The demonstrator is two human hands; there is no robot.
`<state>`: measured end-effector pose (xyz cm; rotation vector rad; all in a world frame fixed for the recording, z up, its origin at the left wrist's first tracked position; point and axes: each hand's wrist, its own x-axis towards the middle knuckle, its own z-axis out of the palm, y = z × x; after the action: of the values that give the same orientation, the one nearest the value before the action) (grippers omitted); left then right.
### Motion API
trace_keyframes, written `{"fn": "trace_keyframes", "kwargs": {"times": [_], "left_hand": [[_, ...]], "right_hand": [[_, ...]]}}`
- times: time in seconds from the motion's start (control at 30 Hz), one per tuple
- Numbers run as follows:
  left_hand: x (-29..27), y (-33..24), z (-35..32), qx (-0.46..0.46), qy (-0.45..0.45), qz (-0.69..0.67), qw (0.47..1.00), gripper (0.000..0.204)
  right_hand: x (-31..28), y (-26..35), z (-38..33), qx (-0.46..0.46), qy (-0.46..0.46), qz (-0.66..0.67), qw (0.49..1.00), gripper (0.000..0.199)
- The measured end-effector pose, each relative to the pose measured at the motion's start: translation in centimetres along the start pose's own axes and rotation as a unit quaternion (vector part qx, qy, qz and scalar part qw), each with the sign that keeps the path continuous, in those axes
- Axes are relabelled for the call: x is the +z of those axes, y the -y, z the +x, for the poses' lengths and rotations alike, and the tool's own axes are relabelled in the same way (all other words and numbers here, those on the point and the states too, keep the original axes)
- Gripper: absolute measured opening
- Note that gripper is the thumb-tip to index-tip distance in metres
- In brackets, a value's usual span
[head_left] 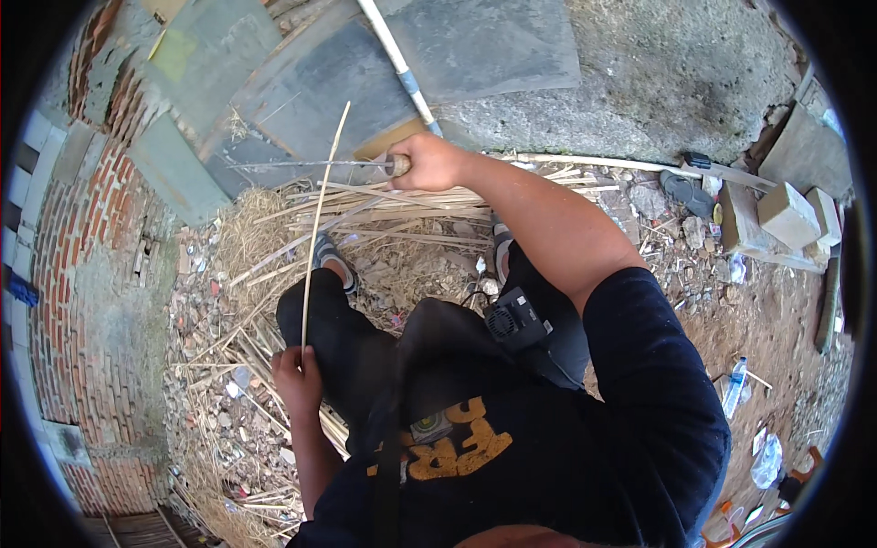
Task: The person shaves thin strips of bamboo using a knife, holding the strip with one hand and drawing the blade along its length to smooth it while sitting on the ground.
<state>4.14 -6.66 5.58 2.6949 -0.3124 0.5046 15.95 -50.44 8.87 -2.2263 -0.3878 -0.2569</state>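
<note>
My left hand (298,384) is closed round the near end of a long, thin bamboo strip (316,228), which slants up and away past my knee. My right hand (427,163), with the arm stretched forward, grips the wooden handle of a long knife (361,163). Its narrow blade points left and crosses the strip near the strip's far end; whether the two touch I cannot tell. Beneath the knife, many split bamboo strips (429,206) lie loosely across the ground in front of my feet.
Pale shavings (247,239) pile up left of my feet, beside a brick wall (68,301). Grey sheets (338,87) and a white-and-blue pole (391,41) lean ahead. At right are sandals (685,194), blocks (787,217) and a plastic bottle (734,388). A small black device (516,320) rests on my thigh.
</note>
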Motion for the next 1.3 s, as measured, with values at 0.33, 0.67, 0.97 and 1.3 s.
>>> {"fn": "trace_keyframes", "kwargs": {"times": [0.33, 0.67, 0.97, 1.3], "left_hand": [[-3.9, 1.6, -4.5, -0.048, 0.078, 0.015, 0.996, 0.044], [-2.8, 3.8, -10.4, -0.103, 0.101, -0.076, 0.987, 0.017], [-3.6, 1.0, -6.3, -0.162, 0.157, -0.160, 0.961, 0.020], [-2.3, 2.8, -7.6, -0.125, 0.126, -0.004, 0.984, 0.027]], "right_hand": [[0.6, 0.0, -0.7, 0.013, 0.014, -0.060, 0.998, 0.036], [1.4, -0.2, -0.3, 0.022, 0.043, -0.101, 0.994, 0.041], [2.4, 0.9, -0.9, 0.021, 0.105, -0.121, 0.987, 0.038], [3.8, 0.3, -0.3, 0.011, 0.146, -0.132, 0.980, 0.039]]}}
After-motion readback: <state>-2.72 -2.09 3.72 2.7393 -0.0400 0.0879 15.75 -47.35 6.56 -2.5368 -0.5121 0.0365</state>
